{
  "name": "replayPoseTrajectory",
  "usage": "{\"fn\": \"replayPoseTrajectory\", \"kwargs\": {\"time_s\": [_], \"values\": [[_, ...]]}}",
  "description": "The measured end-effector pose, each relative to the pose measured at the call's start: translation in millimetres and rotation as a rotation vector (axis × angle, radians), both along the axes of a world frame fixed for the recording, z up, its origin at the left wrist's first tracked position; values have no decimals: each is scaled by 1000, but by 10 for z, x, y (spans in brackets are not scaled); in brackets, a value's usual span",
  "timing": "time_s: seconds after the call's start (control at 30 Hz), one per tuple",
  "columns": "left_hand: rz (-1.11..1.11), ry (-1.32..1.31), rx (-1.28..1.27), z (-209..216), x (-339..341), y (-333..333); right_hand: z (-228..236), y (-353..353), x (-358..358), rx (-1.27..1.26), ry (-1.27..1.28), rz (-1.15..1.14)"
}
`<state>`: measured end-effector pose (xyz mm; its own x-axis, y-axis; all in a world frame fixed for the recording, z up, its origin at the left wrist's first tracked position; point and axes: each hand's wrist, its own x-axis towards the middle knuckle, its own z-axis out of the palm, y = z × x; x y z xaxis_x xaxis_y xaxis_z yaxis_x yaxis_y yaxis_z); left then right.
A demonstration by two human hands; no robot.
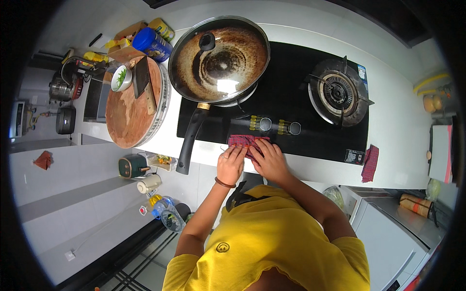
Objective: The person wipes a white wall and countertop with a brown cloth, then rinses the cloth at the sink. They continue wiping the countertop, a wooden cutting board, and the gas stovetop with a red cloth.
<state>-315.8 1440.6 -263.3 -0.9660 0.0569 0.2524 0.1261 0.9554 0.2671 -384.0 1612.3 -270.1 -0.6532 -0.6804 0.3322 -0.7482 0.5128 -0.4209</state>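
At the front edge of the black glass stove (291, 140) we have both hands down on a small red checked cloth (242, 140). It lies flat on the glass, just below the two control knobs (266, 124), partly over the seam where stove meets white counter (407, 131). Its weave shows fine dark lines crossing the red; the near half is hidden under our fingers, so its full outline cannot be told.

Our left hand (230, 165) rests with fingers bent and bunched on the cloth's left part, a thin brown band at the wrist. Our right hand (270, 161) lies beside it, fingers spread flat and pressing on the cloth's right part. Neither hand closes around the cloth; both are open on top of it, thumbs nearly touching.

Left burner: a wok (219, 59) with a browned, stained inside, under a glass lid with a dark knob; its long black handle (190, 140) points toward us, ending just left of our left hand. Right burner (338, 92) is bare, its grate in place.

Far left: a round wooden chopping board (127, 116) carrying a cleaver (143, 83) and a small white bowl (121, 78) with something green in it. A second red cloth (371, 163) hangs over the counter edge well to the right.
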Motion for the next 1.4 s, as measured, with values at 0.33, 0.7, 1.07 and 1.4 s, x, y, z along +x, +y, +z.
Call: {"fn": "replayPoseTrajectory", "kwargs": {"time_s": [0.33,0.7,1.07,1.4], "values": [[-40,36,-16,-91,-76,-68,-19,-200,-67,-1,9,-47],[-48,217,185,202,-534,128,328,-74,-355,-165,83,-141],[-23,121,279,103,-779,277,240,-60,-559,-9,142,-251],[-109,126,305,108,-513,246,168,55,-225,15,20,-213]]}}
